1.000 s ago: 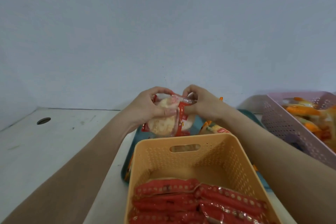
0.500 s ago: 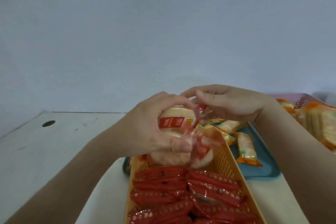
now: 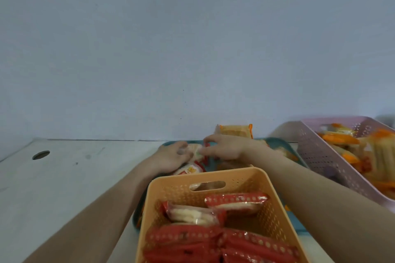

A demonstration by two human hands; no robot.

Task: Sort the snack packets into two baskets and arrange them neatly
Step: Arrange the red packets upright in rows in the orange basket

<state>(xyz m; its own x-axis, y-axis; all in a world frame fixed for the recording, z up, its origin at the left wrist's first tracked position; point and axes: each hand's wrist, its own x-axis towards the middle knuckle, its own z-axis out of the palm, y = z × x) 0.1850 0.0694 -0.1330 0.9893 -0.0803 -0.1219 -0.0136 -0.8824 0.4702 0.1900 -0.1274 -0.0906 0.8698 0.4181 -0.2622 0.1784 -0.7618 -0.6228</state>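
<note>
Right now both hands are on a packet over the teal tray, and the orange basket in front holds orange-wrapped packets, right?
Not quite: in the head view the orange basket holds red-wrapped packets. Both the left hand and right hand are on a packet over the teal tray, as you say.

Orange basket (image 3: 265,203) holds red dotted packets (image 3: 236,198); pink basket (image 3: 320,151).
</note>
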